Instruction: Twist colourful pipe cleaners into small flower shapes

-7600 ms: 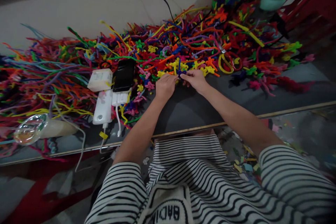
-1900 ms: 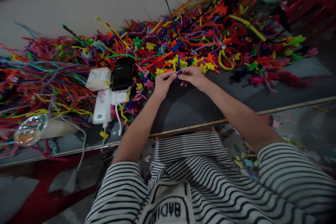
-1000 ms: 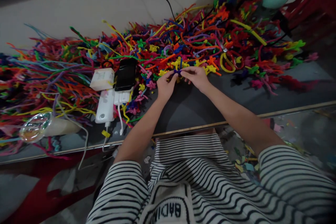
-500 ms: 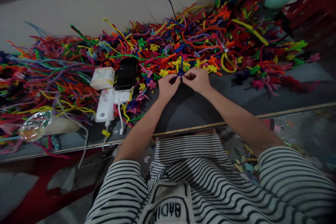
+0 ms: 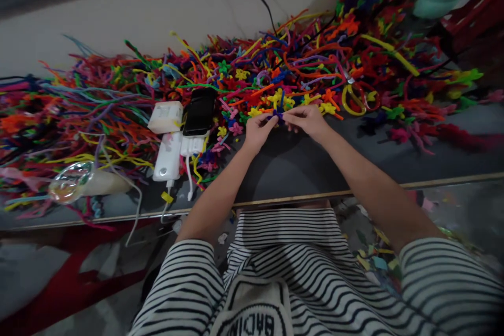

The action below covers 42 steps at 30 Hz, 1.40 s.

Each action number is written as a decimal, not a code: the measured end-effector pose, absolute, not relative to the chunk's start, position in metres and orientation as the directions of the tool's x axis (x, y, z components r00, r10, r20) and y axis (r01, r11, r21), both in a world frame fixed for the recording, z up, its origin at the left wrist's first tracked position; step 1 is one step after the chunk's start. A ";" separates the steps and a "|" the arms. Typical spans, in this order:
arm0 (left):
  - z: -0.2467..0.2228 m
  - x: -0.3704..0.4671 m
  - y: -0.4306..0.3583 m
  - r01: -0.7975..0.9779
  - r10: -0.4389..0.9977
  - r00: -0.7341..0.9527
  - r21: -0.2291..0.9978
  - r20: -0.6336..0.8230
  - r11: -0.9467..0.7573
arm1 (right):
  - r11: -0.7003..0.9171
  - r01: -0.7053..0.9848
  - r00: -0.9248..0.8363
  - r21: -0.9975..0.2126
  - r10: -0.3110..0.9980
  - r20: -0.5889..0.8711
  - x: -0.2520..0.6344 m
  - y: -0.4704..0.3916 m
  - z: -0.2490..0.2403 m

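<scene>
Between my fingertips is a small dark blue pipe-cleaner piece, held above the near part of the grey table. My left hand pinches its left side. On its right side the thumb and forefinger of my right hand close on it. Just behind my hands lie yellow pipe-cleaner flowers, and a blue stem sticks up among them. The exact shape of the held piece is too small to tell.
Colourful pipe cleaners are heaped along the wall. Scissors lie right of my hands. To the left are a black phone, a white box, a white power bank and a plastic cup. A black cable hangs behind.
The view has shifted, so the table's things appear further right. My right hand's fingers have spread a little below the blue piece, and both hands still hold it.
</scene>
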<state>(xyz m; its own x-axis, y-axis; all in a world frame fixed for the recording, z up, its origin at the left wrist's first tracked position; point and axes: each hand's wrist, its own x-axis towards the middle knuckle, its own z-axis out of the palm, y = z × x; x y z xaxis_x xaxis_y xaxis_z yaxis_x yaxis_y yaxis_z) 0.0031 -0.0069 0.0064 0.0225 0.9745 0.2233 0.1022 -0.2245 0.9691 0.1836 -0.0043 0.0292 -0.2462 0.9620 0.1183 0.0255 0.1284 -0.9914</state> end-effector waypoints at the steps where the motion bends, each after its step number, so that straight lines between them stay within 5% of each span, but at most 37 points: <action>1: 0.006 0.003 -0.007 0.070 0.975 0.034 0.973 0.218 -0.220 | 0.097 -0.006 -0.256 -0.995 0.962 0.095 0.184 -0.002 0.028; 12: 0.009 0.004 -0.010 -0.012 0.968 0.164 0.982 0.187 -0.188 | -0.016 -0.070 -0.306 -0.997 0.952 0.006 0.186 0.002 0.028; 42: 0.002 0.004 0.000 -0.013 0.985 0.161 0.998 0.067 -0.066 | 0.405 0.131 -0.153 -0.905 0.910 0.385 0.170 -0.012 0.027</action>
<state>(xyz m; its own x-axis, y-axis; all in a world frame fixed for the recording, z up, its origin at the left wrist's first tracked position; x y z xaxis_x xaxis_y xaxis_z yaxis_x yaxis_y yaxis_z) 0.0044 -0.0001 0.0017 0.1611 0.9847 0.0670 -0.0133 -0.0657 0.9978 0.1696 -0.0117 0.0271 -0.1532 0.9101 0.3851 0.1314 0.4050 -0.9048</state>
